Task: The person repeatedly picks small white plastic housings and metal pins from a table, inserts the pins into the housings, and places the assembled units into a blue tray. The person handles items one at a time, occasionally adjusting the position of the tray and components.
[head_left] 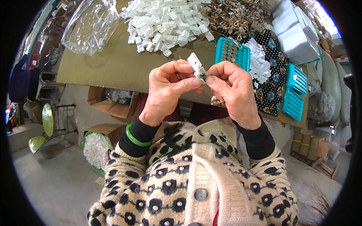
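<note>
Above the table's near edge, my left hand (pixel 166 87) pinches a small white plastic case (pixel 194 61) with its flap standing up. Close against it, the thumb and fingers of my right hand (pixel 238 83) are closed on a small green circuit board (pixel 203 76) that sits at the case's lower part. Whether the board is fully inside cannot be made out. Below my right fingers hangs a clear, coppery piece (pixel 216 100), partly hidden by the hand. Just beyond the right hand lies a teal tray (pixel 244 56) with rows of round metallic parts.
A large heap of white plastic cases (pixel 166 24) covers the far table, beside a clear plastic bag (pixel 90 28). Wired clear parts (pixel 241 15) pile up far right, near white paper pieces (pixel 258 62). Teal trays (pixel 293 103) sit at the right edge. A green basin (pixel 102 171) stands below left.
</note>
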A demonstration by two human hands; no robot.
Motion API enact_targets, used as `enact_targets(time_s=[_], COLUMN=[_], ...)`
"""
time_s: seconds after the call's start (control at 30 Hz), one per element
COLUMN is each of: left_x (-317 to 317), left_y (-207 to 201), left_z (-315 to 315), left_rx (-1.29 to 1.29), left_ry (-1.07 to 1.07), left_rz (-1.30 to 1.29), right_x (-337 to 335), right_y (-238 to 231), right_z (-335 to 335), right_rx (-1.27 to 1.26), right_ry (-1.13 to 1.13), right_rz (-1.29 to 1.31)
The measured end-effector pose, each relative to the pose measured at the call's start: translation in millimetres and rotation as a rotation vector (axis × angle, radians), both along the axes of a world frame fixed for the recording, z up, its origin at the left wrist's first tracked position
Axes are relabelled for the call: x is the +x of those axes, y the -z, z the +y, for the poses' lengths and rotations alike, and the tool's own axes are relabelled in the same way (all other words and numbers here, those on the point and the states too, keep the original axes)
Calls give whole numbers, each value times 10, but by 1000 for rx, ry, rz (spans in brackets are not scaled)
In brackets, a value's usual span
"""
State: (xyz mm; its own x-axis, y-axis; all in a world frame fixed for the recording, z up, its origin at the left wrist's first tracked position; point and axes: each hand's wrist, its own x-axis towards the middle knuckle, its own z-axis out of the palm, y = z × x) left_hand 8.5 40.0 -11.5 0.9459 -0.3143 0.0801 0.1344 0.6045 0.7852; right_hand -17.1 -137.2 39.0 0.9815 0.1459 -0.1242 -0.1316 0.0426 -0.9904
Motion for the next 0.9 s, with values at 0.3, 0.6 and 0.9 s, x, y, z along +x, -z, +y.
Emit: enact_targets(time_s=[0.3,0.6,0.9], left_x=[-33,-75,-138], left_y=[8,24,-59], left_z=[89,136,118], left_rx=[295,160,174], left_ry=[-215,-176,-210], left_rz=[-294,-194,-26], right_x=[-61,-62,-55], right_y=[29,13,225], right_z=[189,243,395], right_rx=[42,39,-540], right_ry=[115,53,220], right_rz=[-17,-29,-775])
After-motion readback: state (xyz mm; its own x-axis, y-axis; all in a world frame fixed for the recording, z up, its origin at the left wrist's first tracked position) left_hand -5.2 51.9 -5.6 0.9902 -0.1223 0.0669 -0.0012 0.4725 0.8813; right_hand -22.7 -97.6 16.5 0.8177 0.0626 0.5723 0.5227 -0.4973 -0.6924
